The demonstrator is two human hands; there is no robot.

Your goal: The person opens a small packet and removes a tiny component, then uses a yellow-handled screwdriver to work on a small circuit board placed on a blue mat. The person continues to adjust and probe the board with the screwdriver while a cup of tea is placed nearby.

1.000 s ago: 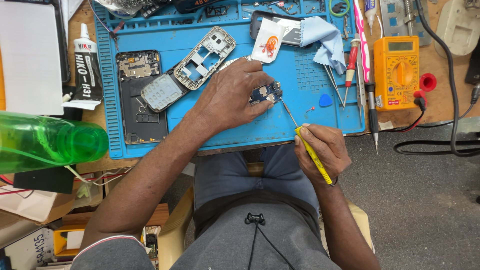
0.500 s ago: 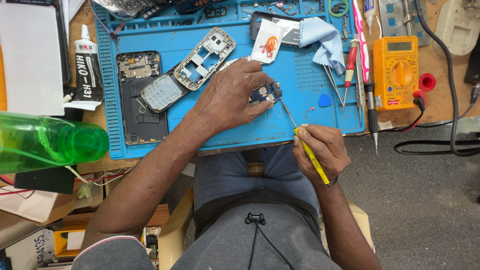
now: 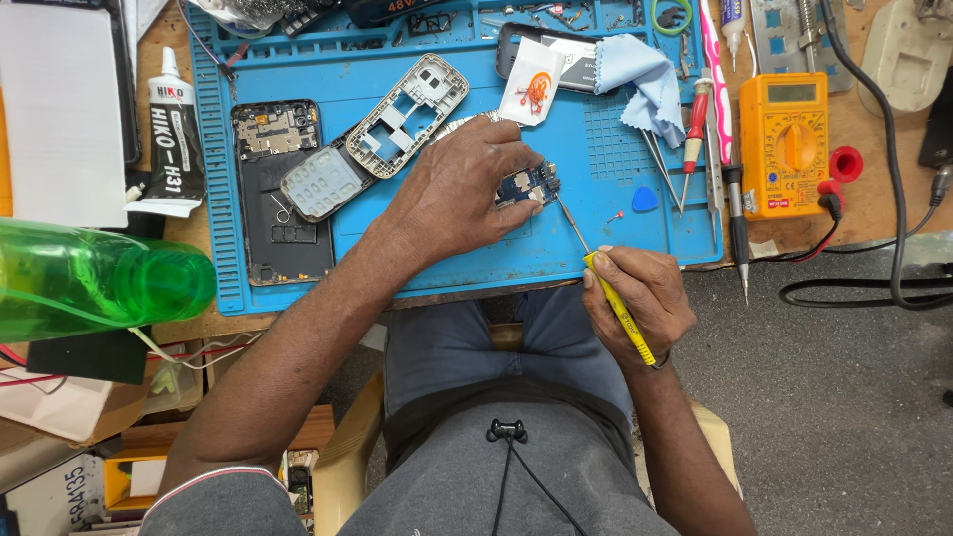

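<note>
The small circuit board (image 3: 527, 185), near the middle of the blue mat (image 3: 476, 253), should be kept pressed flat under the closed fingers of the left hand (image 3: 465, 189) while the yellow screwdriver (image 3: 617, 303), gripped in the right hand (image 3: 640, 303), is held steady, its tip probably at a screw.

Location: an electronics repair bench, most likely a phone repair shop. Indicators: a blue repair mat (image 3: 397, 263) covers a wooden bench (image 3: 874, 213). On the mat lie a phone frame (image 3: 407, 102), a keypad (image 3: 320, 183) and a circuit board (image 3: 526, 184). Beside the mat sit an orange multimeter (image 3: 784, 129), screwdrivers (image 3: 693, 124), tweezers (image 3: 663, 169) and a glue tube (image 3: 171, 134).
</note>
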